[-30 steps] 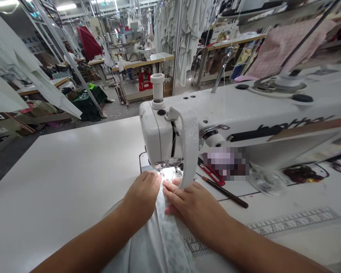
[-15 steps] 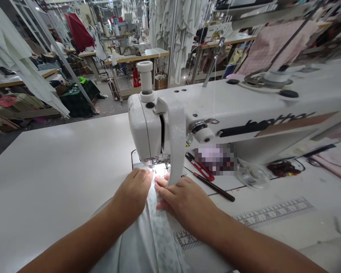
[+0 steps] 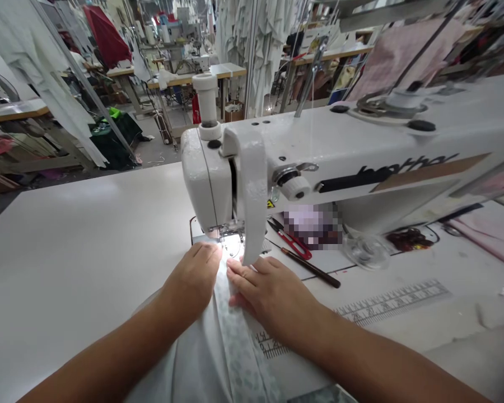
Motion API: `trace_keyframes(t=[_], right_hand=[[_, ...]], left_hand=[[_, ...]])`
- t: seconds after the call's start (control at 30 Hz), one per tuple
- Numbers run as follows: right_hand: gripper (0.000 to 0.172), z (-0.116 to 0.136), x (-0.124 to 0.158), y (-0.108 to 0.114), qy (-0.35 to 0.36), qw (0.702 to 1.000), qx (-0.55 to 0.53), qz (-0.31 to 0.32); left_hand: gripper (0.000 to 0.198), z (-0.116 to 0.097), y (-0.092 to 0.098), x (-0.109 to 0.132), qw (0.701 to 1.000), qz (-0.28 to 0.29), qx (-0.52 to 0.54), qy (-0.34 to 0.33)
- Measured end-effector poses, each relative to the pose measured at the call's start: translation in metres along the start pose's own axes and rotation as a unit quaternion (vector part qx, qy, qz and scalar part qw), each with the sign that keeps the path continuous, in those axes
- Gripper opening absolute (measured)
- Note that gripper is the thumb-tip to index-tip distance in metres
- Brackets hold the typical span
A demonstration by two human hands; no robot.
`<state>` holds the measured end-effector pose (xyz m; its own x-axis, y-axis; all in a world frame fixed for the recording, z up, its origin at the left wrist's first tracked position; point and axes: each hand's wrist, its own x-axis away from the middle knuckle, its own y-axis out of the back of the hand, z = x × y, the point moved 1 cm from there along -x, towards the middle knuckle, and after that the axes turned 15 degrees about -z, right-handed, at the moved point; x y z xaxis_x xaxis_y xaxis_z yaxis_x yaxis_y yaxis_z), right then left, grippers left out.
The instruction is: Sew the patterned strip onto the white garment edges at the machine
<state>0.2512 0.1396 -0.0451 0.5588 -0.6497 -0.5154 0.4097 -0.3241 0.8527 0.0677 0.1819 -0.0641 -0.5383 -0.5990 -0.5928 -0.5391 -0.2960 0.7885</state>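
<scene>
Pale fabric (image 3: pixel 197 352) with a patterned light green strip (image 3: pixel 239 347) runs up to the lit needle area of a white sewing machine (image 3: pixel 210 179). Left of the strip, my left hand (image 3: pixel 196 275) is closed on the fabric just in front of the presser foot. On the other side my right hand (image 3: pixel 269 288) rests on the strip, its fingers bent and somewhat apart, the thumb side low on the cloth. The machine's white front arm hides part of the area behind my right fingertips.
Right of the needle lie red-handled snips (image 3: pixel 296 244), a dark awl-like tool (image 3: pixel 315 270) and a clear plastic dish (image 3: pixel 366 251). A printed ruler (image 3: pixel 395 305) crosses the table (image 3: pixel 88 240). Hanging garments and other workstations stand behind.
The view has shifted slightly, so the machine and tools sit a little more to the left and higher. Both hands keep nearly the same places at the fabric.
</scene>
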Motion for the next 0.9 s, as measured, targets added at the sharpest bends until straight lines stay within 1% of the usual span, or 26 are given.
trace_keyframes(t=[0.13,0.2,0.33,0.47,0.6,0.67,0.7,0.77,0.83,0.87,0.9], right_hand=[[0.031,-0.002,-0.003,-0.003,-0.013,1.000,-0.003,0.015],[0.032,-0.003,-0.005,-0.005,-0.022,0.999,-0.004,0.024],[0.032,-0.003,-0.007,-0.005,-0.037,0.999,-0.010,0.024],[0.032,-0.002,-0.005,-0.007,-0.038,0.999,-0.014,0.020],[0.032,-0.005,-0.009,-0.011,-0.052,0.998,-0.026,0.025],[0.029,-0.004,-0.011,-0.006,-0.064,0.996,-0.056,0.025],[0.026,-0.003,-0.009,0.001,-0.073,0.994,-0.081,0.024],[0.024,0.004,0.006,0.021,-0.104,0.983,-0.149,0.014],[0.026,0.014,0.038,0.045,-0.160,0.960,-0.229,0.015],[0.025,0.019,0.060,0.054,-0.178,0.944,-0.276,0.044],[0.023,0.024,0.083,0.060,-0.199,0.922,-0.317,0.105]], left_hand=[[0.028,0.005,-0.001,-0.002,0.998,-0.029,-0.033,-0.041],[0.028,0.008,-0.001,-0.004,0.997,-0.034,-0.048,-0.055],[0.027,0.015,-0.002,-0.007,0.997,-0.029,-0.047,-0.050],[0.028,0.016,-0.001,-0.008,0.999,-0.018,-0.026,-0.035],[0.025,0.017,-0.002,-0.011,0.998,-0.047,-0.013,-0.038],[0.023,0.020,0.000,-0.013,0.997,-0.056,-0.002,-0.050],[0.023,0.022,0.003,-0.013,0.997,-0.049,0.002,-0.057],[0.024,0.025,0.015,-0.006,0.997,-0.027,-0.002,-0.065],[0.027,0.022,0.035,0.011,0.998,0.003,-0.025,-0.060],[0.029,0.018,0.047,0.023,0.998,0.016,-0.041,-0.046],[0.032,0.010,0.059,0.037,0.998,0.025,-0.057,-0.026]])
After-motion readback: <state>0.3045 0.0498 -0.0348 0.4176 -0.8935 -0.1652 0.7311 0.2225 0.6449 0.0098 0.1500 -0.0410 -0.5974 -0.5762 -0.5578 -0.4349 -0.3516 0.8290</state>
